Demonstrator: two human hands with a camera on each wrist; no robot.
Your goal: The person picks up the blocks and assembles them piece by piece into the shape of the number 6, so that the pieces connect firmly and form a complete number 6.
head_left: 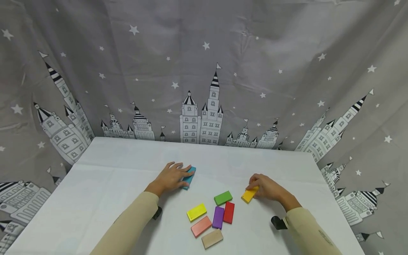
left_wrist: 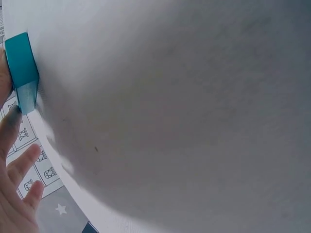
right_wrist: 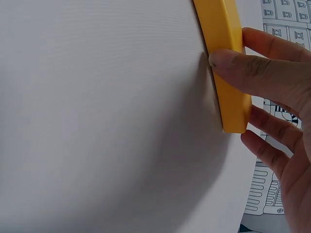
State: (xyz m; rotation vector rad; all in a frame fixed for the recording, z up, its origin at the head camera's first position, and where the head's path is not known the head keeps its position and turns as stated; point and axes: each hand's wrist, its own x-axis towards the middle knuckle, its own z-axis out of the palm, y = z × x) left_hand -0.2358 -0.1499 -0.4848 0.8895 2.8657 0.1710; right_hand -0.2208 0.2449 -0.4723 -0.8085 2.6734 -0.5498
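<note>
My left hand (head_left: 171,177) is over a blue block (head_left: 189,179) on the left half of the table, pinching it between thumb and index finger. In the left wrist view, the block (left_wrist: 22,60) looks teal, and the other fingers spread away from it. To the right, my right hand (head_left: 267,187) grips an orange-yellow block (head_left: 249,194). Its thumb presses the near face of that block (right_wrist: 231,104) in the right wrist view, with fingers behind. Between the hands lie a green block (head_left: 223,198), a red block (head_left: 228,212) and a purple block (head_left: 218,217).
Nearer me lie a bright yellow block (head_left: 196,212), a pink block (head_left: 201,226) and a plain wooden block (head_left: 212,239). All rest on a white-covered table (head_left: 127,159). A grey curtain (head_left: 153,63) with castles and stars hangs behind its far edge.
</note>
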